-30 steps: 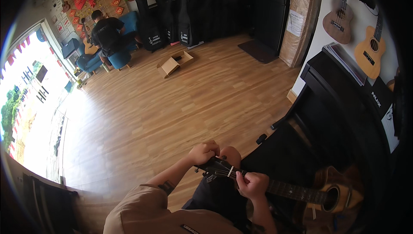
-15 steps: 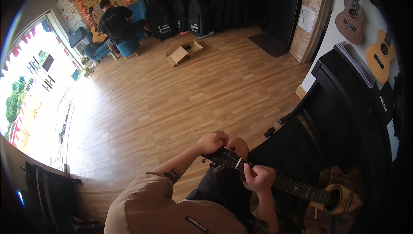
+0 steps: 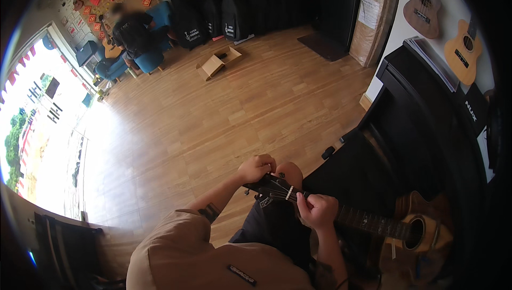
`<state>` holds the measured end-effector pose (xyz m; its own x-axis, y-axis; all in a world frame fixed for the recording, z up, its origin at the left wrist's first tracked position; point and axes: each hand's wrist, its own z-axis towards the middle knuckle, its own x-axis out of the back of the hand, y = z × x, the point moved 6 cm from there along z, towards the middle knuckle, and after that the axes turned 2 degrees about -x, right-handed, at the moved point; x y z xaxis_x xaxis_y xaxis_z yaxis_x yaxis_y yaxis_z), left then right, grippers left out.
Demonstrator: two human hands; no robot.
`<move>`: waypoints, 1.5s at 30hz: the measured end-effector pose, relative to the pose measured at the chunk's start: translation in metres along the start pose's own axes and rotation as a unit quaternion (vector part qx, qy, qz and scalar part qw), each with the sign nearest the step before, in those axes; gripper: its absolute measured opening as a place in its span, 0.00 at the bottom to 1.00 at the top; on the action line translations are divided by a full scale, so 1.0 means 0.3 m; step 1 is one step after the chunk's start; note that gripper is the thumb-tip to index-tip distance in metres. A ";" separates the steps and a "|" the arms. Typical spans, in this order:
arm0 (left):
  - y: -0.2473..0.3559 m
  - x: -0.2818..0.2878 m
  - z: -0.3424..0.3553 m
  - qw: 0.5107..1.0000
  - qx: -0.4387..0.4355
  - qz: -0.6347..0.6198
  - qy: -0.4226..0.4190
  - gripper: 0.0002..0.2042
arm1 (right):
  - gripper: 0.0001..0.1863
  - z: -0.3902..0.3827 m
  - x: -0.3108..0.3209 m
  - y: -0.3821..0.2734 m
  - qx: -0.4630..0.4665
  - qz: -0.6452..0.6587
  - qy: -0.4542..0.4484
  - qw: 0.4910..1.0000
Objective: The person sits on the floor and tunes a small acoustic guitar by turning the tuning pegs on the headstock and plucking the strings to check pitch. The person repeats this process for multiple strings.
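An acoustic guitar point(image 3: 394, 249) lies across my lap, its body at the lower right and its dark headstock point(image 3: 265, 185) pointing left. My left hand point(image 3: 257, 168) is closed at the headstock's far edge, fingers curled round a tuning peg that they mostly hide. Several other pegs stick out along both edges. Just right of the white nut point(image 3: 289, 193), my right hand point(image 3: 319, 211) is closed over the fretboard, thumb raised, pinching at the strings. The string itself is too thin to make out between those fingers. Inlays mark the dark fretboard point(image 3: 368, 222) beyond it.
A black upright piano point(image 3: 408, 109) stands close on my right, papers point(image 3: 434, 63) on top. Two ukuleles point(image 3: 422, 10) hang on the wall. An opened cardboard box point(image 3: 212, 67) lies on the wooden floor. Far left, a person point(image 3: 133, 37) sits on a blue chair near black instrument bags point(image 3: 184, 18).
The whole view has shifted slightly, so the room sits a little higher and further left. Both hands keep their places on the guitar, with only slight finger movement.
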<state>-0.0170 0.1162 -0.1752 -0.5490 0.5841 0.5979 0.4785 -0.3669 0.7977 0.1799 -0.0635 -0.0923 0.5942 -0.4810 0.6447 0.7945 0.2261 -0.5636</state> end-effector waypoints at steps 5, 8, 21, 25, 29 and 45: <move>-0.040 -0.026 0.028 0.998 0.010 -0.048 -0.046 0.14 | 0.28 0.006 -0.003 0.005 -0.006 0.014 0.006 1.000; -0.042 -0.041 0.040 0.995 0.055 -0.061 -0.055 0.14 | 0.29 -0.003 -0.005 0.005 -0.021 0.018 0.005 1.000; -0.075 -0.017 0.044 0.994 0.060 -0.090 -0.024 0.11 | 0.31 -0.003 -0.024 0.023 -0.015 0.037 0.016 0.999; -0.056 -0.014 0.038 0.996 0.059 -0.036 -0.051 0.12 | 0.30 0.002 -0.022 0.019 -0.016 0.040 0.013 0.999; -0.006 -0.003 0.031 0.997 0.060 0.007 -0.044 0.11 | 0.30 0.007 -0.016 0.008 -0.005 0.031 0.009 0.999; -0.016 -0.012 0.034 1.000 -0.014 0.016 -0.021 0.11 | 0.31 -0.001 -0.010 0.006 0.011 0.029 0.016 0.999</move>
<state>-0.0103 0.1233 -0.1819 -0.5032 0.6016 0.6203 0.4757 -0.4064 0.7801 0.1796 -0.0619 -0.0954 0.6360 -0.4928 0.5939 0.7610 0.2729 -0.5885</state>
